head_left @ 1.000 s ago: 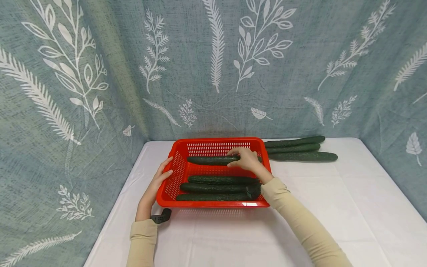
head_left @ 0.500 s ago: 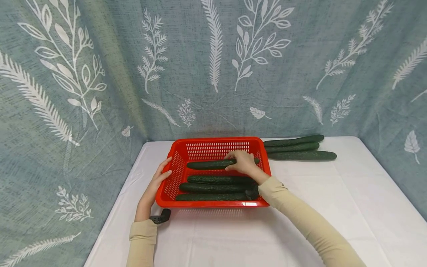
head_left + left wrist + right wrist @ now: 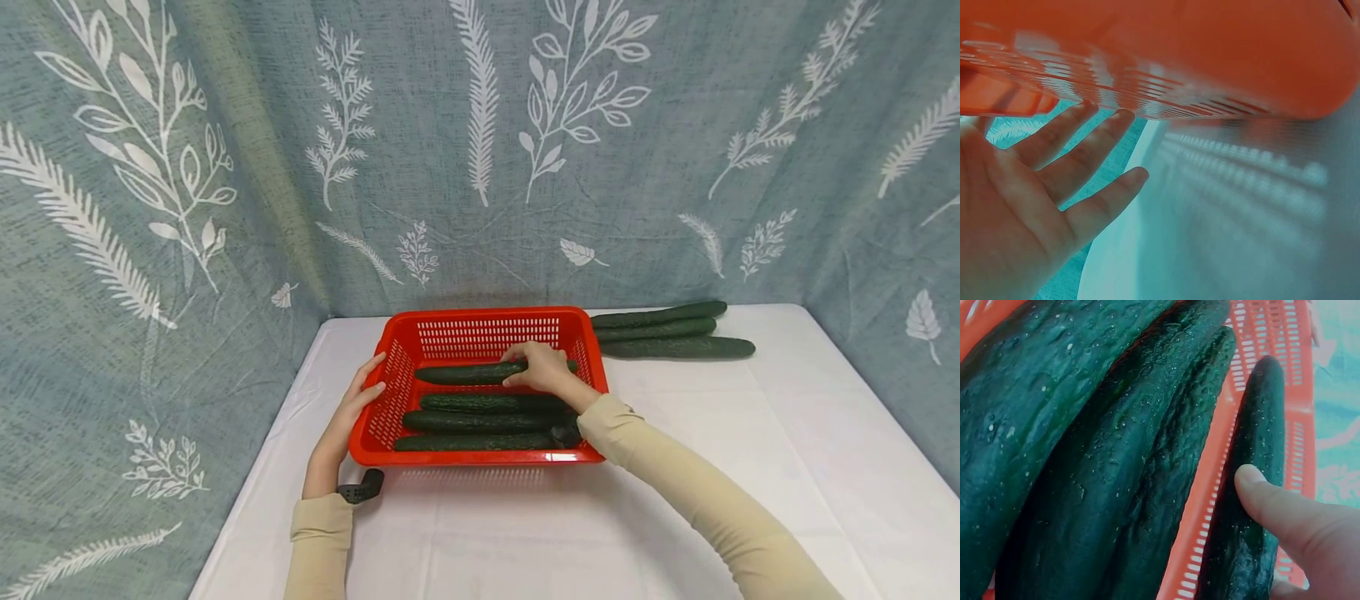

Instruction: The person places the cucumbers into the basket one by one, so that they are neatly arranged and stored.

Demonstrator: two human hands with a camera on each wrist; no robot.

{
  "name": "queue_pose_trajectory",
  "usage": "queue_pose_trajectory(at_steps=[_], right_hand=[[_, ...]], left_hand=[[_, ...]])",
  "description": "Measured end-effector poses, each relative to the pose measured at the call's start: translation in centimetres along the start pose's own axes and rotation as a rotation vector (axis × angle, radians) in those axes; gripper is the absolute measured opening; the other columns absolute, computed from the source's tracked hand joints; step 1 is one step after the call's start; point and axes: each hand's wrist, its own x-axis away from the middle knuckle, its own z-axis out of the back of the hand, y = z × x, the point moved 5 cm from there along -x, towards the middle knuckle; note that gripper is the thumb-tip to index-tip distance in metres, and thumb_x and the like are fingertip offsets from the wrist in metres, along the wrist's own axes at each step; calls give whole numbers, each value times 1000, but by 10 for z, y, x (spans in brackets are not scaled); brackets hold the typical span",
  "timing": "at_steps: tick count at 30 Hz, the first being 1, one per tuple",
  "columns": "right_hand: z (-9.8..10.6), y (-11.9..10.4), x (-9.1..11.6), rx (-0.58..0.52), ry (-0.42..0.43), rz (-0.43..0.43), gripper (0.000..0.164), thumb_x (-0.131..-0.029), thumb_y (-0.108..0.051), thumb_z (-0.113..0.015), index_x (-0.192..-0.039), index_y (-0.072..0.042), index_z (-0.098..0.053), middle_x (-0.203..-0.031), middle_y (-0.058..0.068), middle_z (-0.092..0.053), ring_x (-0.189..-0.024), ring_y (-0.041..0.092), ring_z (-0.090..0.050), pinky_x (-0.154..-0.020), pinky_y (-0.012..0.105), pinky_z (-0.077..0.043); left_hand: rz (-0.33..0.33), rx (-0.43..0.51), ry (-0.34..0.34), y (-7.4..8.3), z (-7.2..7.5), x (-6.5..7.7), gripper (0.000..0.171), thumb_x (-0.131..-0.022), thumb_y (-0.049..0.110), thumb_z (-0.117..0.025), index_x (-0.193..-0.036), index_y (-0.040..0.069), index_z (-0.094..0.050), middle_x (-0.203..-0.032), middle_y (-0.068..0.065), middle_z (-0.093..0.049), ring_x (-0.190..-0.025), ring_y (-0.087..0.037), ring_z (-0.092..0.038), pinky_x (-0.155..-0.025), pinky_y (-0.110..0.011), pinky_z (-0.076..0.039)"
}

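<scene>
The left forearm, in a beige sleeve point(image 3: 326, 533) with a black wrist device point(image 3: 363, 488), reaches forward. The left hand point(image 3: 349, 412) lies along the outside of the red basket point(image 3: 480, 457), its fingers straight and spread, some fingertips touching the side wall; it is not curled round anything. Between the hands, three dark green cucumbers point(image 3: 480, 422) lie side by side in the basket, nearer the person than the right hand. The right arm slants in from the lower right, and the right hand point(image 3: 546, 367) reaches down inside the basket, gripping another cucumber point(image 3: 461, 375) between a thumb on its near side and fingers on its far side. That cucumber's longer visible part extends left of the hand.

Left of the left hand hangs a blue-green curtain point(image 3: 255, 367) with white leaf prints, running behind both hands and round to the right. Under them is a worktop point(image 3: 480, 542) covered in white cloth. Right of the right hand, beyond the basket, three more cucumbers point(image 3: 667, 331) lie on it.
</scene>
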Motion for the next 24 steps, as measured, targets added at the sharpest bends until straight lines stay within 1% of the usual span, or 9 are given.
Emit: queue_pose_trajectory(at_steps=[1, 5, 8, 11, 12, 16, 20, 24], right_hand=[[3, -6, 4, 13, -19, -34, 30, -74, -29, -78, -102, -23, -69, -113, 3, -64, -106, 22, -56, -87, 52, -34], [1, -6, 5, 53, -42, -46, 33, -74, -29, -78, -104, -22, -68, -114, 3, -64, -106, 22, -56, -86, 49, -34], [-1, -5, 6, 59, -72, -60, 34, -74, -29, -77, -106, -20, -68, -115, 3, -63, -107, 23, -55, -92, 53, -32], [-2, -5, 5, 32, -95, -65, 31, -76, -28, -76, -105, -18, -68, -113, 3, -64, -107, 23, -55, -94, 56, -31], [-2, -6, 4, 24, -96, -56, 30, -77, -28, -75, -105, -18, -68, -112, 3, -64, -106, 23, -56, -93, 56, -32], [0, -9, 3, 1, -79, -19, 26, -79, -26, -73, -104, -17, -69, -109, 3, -66, -103, 23, -58, -86, 50, -38], [3, -10, 3, -10, -55, 4, 25, -81, -25, -72, -105, -17, -68, -112, 3, -65, -104, 24, -57, -85, 49, -39], [6, -11, 3, -25, -37, 24, 25, -81, -25, -72, -104, -17, -68, -110, 3, -65, -103, 24, -58, -83, 47, -41]], left_hand=[[-1, 1, 0, 0, 0, 0, 54, -99, 28, -37, -148, 26, -13, -147, -14, -18, -119, -32, -37, -84, -30, -49], [-7, 3, -5, 1, 0, 0, 54, -100, 28, -37, -148, 25, -12, -147, -14, -18, -119, -33, -37, -84, -30, -49], [-7, 6, -6, 1, 0, 1, 55, -100, 29, -36, -148, 26, -12, -147, -14, -19, -119, -34, -37, -84, -30, -49], [-6, 4, -5, 1, 1, 1, 55, -100, 29, -36, -149, 26, -12, -147, -14, -19, -119, -34, -37, -84, -30, -49], [-5, 5, -3, 1, 1, 1, 55, -100, 29, -36, -148, 26, -12, -147, -14, -19, -119, -34, -38, -84, -30, -49], [-6, 5, -3, 2, 2, 1, 55, -100, 29, -37, -149, 25, -12, -147, -15, -19, -118, -33, -38, -83, -30, -49], [-5, 3, -4, 2, 1, 1, 55, -100, 28, -37, -149, 24, -12, -147, -15, -18, -117, -31, -38, -83, -29, -49], [-2, 8, -3, 1, 1, 0, 55, -99, 28, -38, -148, 24, -13, -146, -15, -18, -116, -29, -39, -84, -29, -48]])
